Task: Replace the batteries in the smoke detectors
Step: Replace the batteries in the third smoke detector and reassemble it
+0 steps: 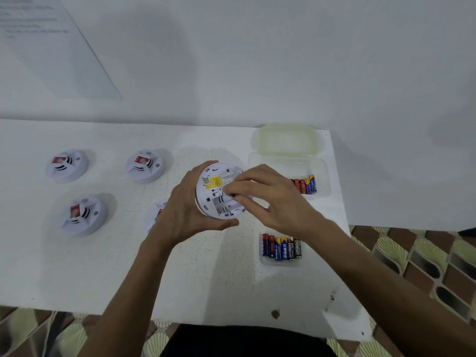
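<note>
Holding a white smoke detector just above the white surface, the left grip curls round its rim, thumb on the near edge, so that the underside with its yellow label faces up and tilts toward the camera. The right grip comes in from the right with bent fingers, their tips bunched at the open battery bay; whether they pinch a battery cannot be told. Four more detectors lie on the surface to the left: two in the far row, one nearer, and one half hidden behind the left grip. A row of batteries lies in a shallow clear tray below the right wrist. Further batteries sit in a clear box, with a pale green lid beyond it.
</note>
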### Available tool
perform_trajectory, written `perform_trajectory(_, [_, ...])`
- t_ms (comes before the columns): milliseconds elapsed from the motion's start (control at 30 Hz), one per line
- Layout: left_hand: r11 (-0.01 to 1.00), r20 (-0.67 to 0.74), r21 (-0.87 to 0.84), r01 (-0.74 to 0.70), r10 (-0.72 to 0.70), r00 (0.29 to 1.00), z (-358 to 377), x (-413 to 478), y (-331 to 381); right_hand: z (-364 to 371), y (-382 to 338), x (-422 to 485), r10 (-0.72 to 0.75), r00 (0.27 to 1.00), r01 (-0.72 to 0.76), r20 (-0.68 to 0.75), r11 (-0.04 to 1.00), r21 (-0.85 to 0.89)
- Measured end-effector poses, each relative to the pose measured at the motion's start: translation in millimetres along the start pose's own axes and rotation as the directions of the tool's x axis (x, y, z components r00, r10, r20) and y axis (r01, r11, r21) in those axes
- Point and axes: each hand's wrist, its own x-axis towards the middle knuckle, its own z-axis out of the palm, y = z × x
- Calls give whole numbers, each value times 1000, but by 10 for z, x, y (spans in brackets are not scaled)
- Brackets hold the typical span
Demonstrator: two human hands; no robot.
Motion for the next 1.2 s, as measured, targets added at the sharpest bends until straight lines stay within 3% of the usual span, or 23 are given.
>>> perform_trajectory(67, [989,-58,98,-107,113,992,11,-40,12,-46,23,41,-21,999,21,50,1000,-10])
perform_trajectory(133, [987,-77,74,-141,147,986,7,-55,24,-106,35,95,-31,994,32,105,999,-9])
perform_trajectory(300, [997,-22,-17,-72,72,997,-40,-36,85,-206,76,181,-97,961,121,260,990,-77])
perform_trajectory(467, [997,-45,24,-80,81,996,-19,-66,8,-216,89,225,-97,920,153,379,981,-120])
perform_trajectory(667, [998,-33,15,-54,55,998,-50,-42,-7,-204,103,266,-167,900,258,403,949,-183])
perform_trajectory(767, [992,-41,52,-113,115,992,-46,-25,-17,-194,144,250,-171,903,259,393,949,-181])
perform_trajectory(867, [992,-81,64,-111,116,990,-55,-39,47,-178,214,162,-100,937,138,334,986,-91])
perform_trajectory(967, [991,-112,53,-122,127,985,-49,-43,49,-163,241,96,80,984,-97,158,990,104])
perform_trajectory(1100, [990,-113,43,-137,141,984,-46,-42,49,-259,274,86,358,933,-354,38,891,285])
perform_trajectory(1200, [991,-120,60,-122,129,984,-38,-49,14,-331,485,11,505,863,-501,18,851,158])
